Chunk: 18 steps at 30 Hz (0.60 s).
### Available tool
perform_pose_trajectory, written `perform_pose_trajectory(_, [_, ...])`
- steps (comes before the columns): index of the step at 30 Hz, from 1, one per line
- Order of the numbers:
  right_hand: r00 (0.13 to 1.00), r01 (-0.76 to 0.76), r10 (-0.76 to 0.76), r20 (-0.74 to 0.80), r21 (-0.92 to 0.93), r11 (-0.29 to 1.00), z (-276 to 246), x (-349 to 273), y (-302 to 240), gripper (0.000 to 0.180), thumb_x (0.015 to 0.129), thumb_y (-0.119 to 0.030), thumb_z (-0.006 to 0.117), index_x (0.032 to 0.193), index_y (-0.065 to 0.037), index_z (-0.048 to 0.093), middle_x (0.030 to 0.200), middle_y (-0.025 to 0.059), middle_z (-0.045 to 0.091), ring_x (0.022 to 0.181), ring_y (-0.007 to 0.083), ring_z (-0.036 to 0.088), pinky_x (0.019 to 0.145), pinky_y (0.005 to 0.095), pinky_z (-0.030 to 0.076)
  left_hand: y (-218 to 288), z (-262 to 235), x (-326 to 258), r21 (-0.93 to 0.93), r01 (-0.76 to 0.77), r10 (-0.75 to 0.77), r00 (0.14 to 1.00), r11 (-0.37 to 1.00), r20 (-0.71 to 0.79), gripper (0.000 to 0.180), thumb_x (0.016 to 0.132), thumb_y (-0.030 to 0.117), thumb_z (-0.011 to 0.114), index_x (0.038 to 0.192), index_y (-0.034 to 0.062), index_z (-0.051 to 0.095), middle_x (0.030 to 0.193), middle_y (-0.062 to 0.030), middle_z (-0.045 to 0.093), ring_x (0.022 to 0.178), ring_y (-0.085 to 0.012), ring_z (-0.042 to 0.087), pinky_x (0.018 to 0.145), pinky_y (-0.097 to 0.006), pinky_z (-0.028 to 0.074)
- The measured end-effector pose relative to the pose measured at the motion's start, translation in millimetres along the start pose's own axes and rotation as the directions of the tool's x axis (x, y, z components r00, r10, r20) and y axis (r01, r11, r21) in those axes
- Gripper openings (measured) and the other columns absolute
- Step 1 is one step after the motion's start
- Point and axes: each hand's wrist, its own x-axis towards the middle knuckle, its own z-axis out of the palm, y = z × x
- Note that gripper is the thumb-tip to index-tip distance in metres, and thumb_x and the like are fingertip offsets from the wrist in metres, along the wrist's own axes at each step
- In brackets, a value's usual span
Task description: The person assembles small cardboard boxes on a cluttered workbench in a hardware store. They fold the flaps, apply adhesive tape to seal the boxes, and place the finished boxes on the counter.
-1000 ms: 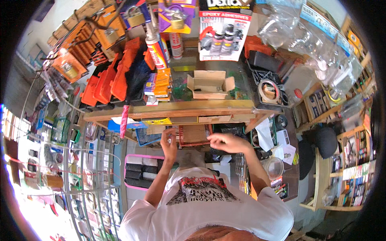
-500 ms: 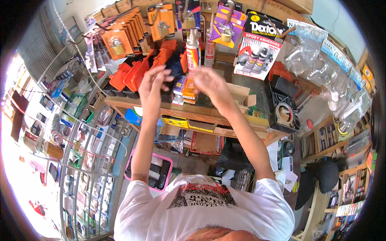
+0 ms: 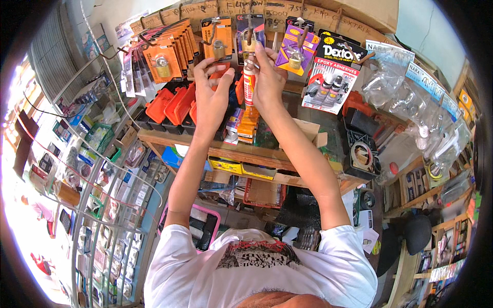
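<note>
My left hand (image 3: pixel 211 97) is raised over the wooden counter, its fingers apart and slightly curled, with nothing visible in it. It hovers by the orange-lidded bins (image 3: pixel 178 105). Close by, my right hand (image 3: pixel 269 82) reaches up beside a white-and-red sealant tube (image 3: pixel 249 87). The tip of its uppermost digit is next to a hanging padlock (image 3: pixel 249 42); I cannot tell whether they touch. Its other fingers are partly hidden, and no held thing shows. Small orange boxes (image 3: pixel 247 128) stand below the tube, between my forearms.
More carded padlocks (image 3: pixel 163 66) hang on hooks along a wooden board (image 3: pixel 205 14). A carded adhesive pack (image 3: pixel 331 77) hangs to the right, above a black tray with tape rolls (image 3: pixel 362 154). Glass shelving (image 3: pixel 110 205) runs along the left. An open carton (image 3: pixel 308 131) sits on the counter.
Both hands have moved up and away from the orange boxes, the right hand now beside the tube and padlock. The head view has shifted, showing more of the board above.
</note>
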Motion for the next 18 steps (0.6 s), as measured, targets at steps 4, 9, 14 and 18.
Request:
perform_pose_trajectory(4, [0.998, 0.008, -0.009, 0.056, 0.021, 1.000, 6, -3, -3, 0.040, 0.094, -0.019, 0.081, 0.124, -0.002, 0.059, 0.106, 0.0080, 0.070, 0.085, 0.0136, 0.067, 0.074, 0.0286, 0.056, 8, 9, 5, -0.005, 0.010, -0.010, 0.999, 1.000, 0.045, 0.060, 0.100, 0.019, 0.069, 0.146, -0.0048, 0.040, 0.126, -0.0180, 0.064, 0.100, -0.0178, 0.067, 0.091, -0.032, 0.053])
perform_pose_trajectory(9, [0.992, -0.007, 0.009, 0.123, -0.011, 1.000, 7, 0, 1, 0.037, 0.097, -0.014, 0.076, 0.124, 0.004, 0.059, 0.111, 0.0111, 0.071, 0.098, 0.0143, 0.069, 0.086, 0.0283, 0.055, 21, 19, 17, -0.129, 0.090, -0.075, 0.990, 0.987, 0.120, 0.061, 0.101, 0.022, 0.067, 0.147, -0.0071, 0.041, 0.124, -0.0184, 0.065, 0.100, -0.0188, 0.068, 0.090, -0.030, 0.054])
perform_pose_trajectory(14, [0.993, 0.026, -0.023, 0.116, -0.020, 0.999, 6, -7, -6, 0.034, 0.099, -0.016, 0.074, 0.123, 0.003, 0.061, 0.110, 0.0102, 0.072, 0.094, 0.0141, 0.070, 0.085, 0.0282, 0.055, 12, 19, 15, -0.035, 0.023, -0.021, 0.999, 0.999, 0.040, 0.061, 0.098, 0.022, 0.071, 0.141, -0.0092, 0.041, 0.117, -0.0174, 0.064, 0.096, -0.0175, 0.067, 0.087, -0.029, 0.054])
perform_pose_trajectory(18, [0.990, 0.008, 0.000, 0.139, -0.054, 0.999, 3, -4, -6, 0.037, 0.100, -0.015, 0.073, 0.130, 0.001, 0.058, 0.111, 0.0084, 0.069, 0.097, 0.0135, 0.068, 0.088, 0.0288, 0.055, -2, 13, 16, 0.182, -0.050, 0.085, 0.978, 0.982, -0.191, 0.074, 0.093, 0.025, 0.078, 0.141, -0.0094, 0.034, 0.108, -0.0152, 0.056, 0.087, -0.0189, 0.062, 0.081, -0.031, 0.052])
